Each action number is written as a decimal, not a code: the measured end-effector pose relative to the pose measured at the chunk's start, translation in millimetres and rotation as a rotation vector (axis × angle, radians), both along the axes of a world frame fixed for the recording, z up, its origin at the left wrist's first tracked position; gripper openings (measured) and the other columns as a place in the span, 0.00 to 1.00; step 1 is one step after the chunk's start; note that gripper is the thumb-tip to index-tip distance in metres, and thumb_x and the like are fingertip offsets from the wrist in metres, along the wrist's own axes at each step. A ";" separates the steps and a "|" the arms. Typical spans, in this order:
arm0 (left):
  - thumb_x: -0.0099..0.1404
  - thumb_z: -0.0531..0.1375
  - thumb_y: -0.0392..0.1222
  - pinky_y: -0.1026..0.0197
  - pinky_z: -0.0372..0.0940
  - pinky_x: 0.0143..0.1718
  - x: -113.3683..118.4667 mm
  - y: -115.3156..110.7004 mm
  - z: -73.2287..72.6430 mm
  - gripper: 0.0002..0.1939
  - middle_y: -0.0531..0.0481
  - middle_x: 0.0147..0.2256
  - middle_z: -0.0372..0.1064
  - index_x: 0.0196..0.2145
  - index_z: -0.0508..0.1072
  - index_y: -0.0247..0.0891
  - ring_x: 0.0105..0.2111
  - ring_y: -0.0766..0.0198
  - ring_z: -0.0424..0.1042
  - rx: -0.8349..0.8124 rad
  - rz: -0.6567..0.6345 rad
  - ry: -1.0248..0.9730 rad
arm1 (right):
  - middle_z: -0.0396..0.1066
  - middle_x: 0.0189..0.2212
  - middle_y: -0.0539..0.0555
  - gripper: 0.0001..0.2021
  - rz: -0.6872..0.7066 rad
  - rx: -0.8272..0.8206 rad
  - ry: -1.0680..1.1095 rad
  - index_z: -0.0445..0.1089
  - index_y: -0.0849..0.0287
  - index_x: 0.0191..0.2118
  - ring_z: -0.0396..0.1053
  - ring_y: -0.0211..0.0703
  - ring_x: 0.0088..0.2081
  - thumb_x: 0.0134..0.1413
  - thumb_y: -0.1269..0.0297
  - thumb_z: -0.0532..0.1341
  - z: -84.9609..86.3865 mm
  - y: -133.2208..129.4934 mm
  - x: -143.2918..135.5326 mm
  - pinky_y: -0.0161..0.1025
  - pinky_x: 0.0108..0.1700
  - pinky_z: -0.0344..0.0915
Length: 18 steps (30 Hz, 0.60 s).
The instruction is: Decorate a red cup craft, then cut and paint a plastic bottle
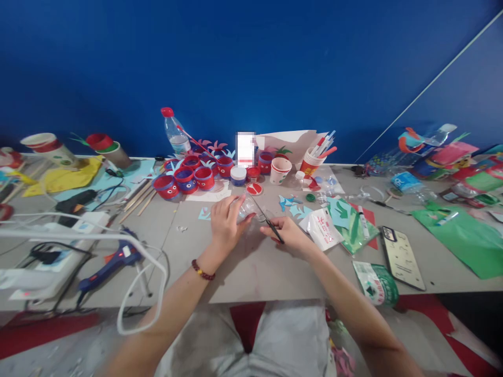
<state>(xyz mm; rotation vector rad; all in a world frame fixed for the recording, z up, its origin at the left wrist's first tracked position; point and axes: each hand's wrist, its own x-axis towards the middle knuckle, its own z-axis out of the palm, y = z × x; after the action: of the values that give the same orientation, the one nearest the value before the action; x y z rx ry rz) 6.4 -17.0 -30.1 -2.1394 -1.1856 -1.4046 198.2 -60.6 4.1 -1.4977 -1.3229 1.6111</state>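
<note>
My left hand (227,224), with a beaded bracelet on its wrist, is closed around a clear plastic bottle piece (247,207) above the middle of the table. In my right hand (290,236) is a pair of scissors (274,230) with dark handles, its blades pointing up and left against the plastic. Fingers and glare partly hide the plastic's edge and the blade tips. Just beyond my hands lie a red disc (254,189) and a white-lidded jar (238,176). A blue paper cutout (290,202) is to the right of the scissors.
Red and purple rings (186,179) with eyes cluster at the back left. A glue gun (112,262), a white power strip (58,256) and loose cables occupy the left. To the right are a phone (403,257), a white packet (322,229) and green sheets (459,238). A pen cup (312,161) stands behind.
</note>
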 end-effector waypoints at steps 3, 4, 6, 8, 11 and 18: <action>0.63 0.62 0.50 0.55 0.64 0.47 -0.5 0.2 1.3 0.25 0.40 0.45 0.70 0.54 0.67 0.36 0.46 0.54 0.70 -0.003 -0.055 -0.019 | 0.50 0.12 0.41 0.22 0.005 0.000 0.022 0.57 0.57 0.21 0.47 0.28 0.14 0.41 0.49 0.69 -2.6 0.0 0.6 0.29 0.15 0.42; 0.62 0.62 0.49 0.55 0.64 0.48 -0.7 0.2 1.6 0.25 0.40 0.45 0.69 0.54 0.67 0.36 0.46 0.54 0.70 -0.004 -0.069 -0.021 | 0.50 0.12 0.41 0.22 0.003 -0.004 0.022 0.57 0.57 0.21 0.47 0.28 0.14 0.40 0.49 0.69 -3.4 0.1 1.0 0.29 0.16 0.42; 0.62 0.62 0.48 0.54 0.65 0.48 -0.9 0.2 1.9 0.25 0.40 0.45 0.69 0.54 0.66 0.36 0.46 0.54 0.69 -0.002 -0.078 -0.014 | 0.50 0.13 0.40 0.22 -0.008 -0.015 0.011 0.58 0.57 0.21 0.46 0.28 0.15 0.39 0.49 0.69 -4.6 0.6 1.9 0.29 0.16 0.44; 0.63 0.62 0.48 0.54 0.66 0.47 -0.8 0.3 1.9 0.24 0.40 0.45 0.69 0.54 0.66 0.37 0.46 0.54 0.69 0.001 -0.073 -0.007 | 0.50 0.13 0.40 0.21 -0.017 -0.025 -0.006 0.60 0.58 0.22 0.46 0.28 0.16 0.38 0.49 0.70 -5.7 1.1 2.7 0.29 0.17 0.46; 0.63 0.62 0.48 0.53 0.66 0.47 -0.6 0.7 1.7 0.24 0.41 0.45 0.68 0.55 0.66 0.38 0.46 0.54 0.69 0.003 -0.070 -0.011 | 0.49 0.14 0.40 0.20 -0.041 -0.023 -0.022 0.62 0.58 0.23 0.47 0.29 0.17 0.37 0.50 0.70 -7.6 2.1 3.1 0.29 0.18 0.47; 0.62 0.63 0.48 0.53 0.66 0.47 -1.1 2.7 1.3 0.25 0.40 0.45 0.68 0.55 0.66 0.37 0.46 0.53 0.69 0.024 -0.054 -0.010 | 0.50 0.10 0.41 0.22 -0.064 0.013 -0.049 0.60 0.58 0.19 0.48 0.29 0.14 0.38 0.48 0.69 -8.5 4.5 0.3 0.29 0.16 0.45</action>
<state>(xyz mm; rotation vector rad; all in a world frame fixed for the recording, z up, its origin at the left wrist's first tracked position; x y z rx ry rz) 5.3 -14.4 -28.8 -2.1654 -1.1178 -1.4465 198.5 -56.1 -4.4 -1.5645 -1.2961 1.5321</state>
